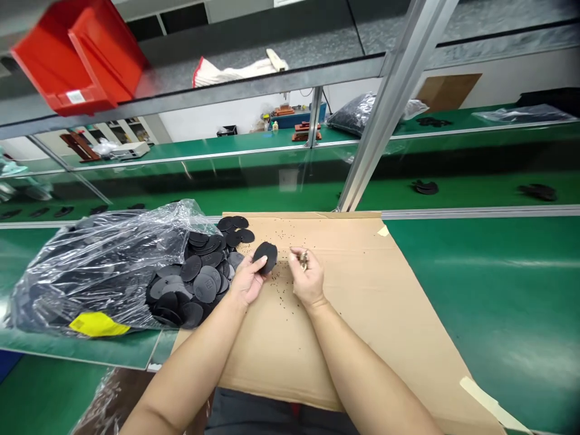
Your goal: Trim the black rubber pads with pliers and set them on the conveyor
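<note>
While a green worktop (489, 272) spreads across the right side, a long metal-edged shelf (326, 45) crosses above and behind it. A brown cardboard sheet (371, 326) lies in front of the person. To its left sits a clear plastic bag (104, 260) with a yellow label (98, 324), and a heap of black oval pieces (206, 287) spreads from its mouth onto the sheet's left part. A red bin (104, 54) and a white glove (235, 72) rest on the shelf. Over the cardboard, the left hand (248, 279) pinches a single black disc (266, 256), thumb on top. The right hand (309, 281), near the disc but apart from it, has its fingers curled closed around a small brass-coloured object (303, 260). Tiny dark bits (281, 298) are scattered between and around both hands.
</note>
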Demonstrator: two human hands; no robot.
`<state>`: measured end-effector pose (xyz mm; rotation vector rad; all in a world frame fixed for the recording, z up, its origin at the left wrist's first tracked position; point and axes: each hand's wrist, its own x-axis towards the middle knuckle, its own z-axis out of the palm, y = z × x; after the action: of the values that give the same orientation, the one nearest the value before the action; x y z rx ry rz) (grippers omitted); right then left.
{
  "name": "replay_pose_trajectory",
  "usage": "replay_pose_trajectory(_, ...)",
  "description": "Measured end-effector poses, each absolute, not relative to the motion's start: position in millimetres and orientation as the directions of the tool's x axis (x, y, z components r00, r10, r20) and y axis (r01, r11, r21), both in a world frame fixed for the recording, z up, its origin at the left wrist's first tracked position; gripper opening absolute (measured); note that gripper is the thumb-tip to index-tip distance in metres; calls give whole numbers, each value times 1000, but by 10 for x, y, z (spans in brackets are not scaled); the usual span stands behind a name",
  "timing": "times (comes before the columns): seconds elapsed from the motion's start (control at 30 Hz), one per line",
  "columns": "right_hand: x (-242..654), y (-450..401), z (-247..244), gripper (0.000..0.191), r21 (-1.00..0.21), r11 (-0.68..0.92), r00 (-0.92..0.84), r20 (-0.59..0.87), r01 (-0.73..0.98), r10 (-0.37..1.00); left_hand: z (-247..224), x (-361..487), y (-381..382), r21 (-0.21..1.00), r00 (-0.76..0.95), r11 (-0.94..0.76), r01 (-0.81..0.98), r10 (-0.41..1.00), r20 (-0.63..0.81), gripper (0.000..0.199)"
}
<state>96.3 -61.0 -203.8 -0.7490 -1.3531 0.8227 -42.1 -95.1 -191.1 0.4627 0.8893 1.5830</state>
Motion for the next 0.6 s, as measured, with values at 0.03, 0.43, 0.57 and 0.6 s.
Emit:
replay_pose_trajectory(0.03, 973, -557, -2065, 25, -877, 471, 114, 460, -100, 881, -1889, -420, -889, 785, -288, -49, -618, 943, -168, 44)
replay_pose_trajectory(0.43, 978, -375, -2122, 25, -889, 439, 214, 407, -130, 888, -1131, -1251, 569, 522, -433, 102, 847, 703, 564, 50)
replay_pose_trajectory(0.57, 945, -370, -2122, 26, -898, 414, 256, 370, -150, 893, -1193, -951, 831, 407, -365, 180, 896, 820, 441, 49)
replay_pose_trajectory(0.6, 937, -370, -2124, 26, -900, 408, 271, 358, -154, 893, -1247, -808, 905, 409, -330, 151, 900, 849, 413, 46)
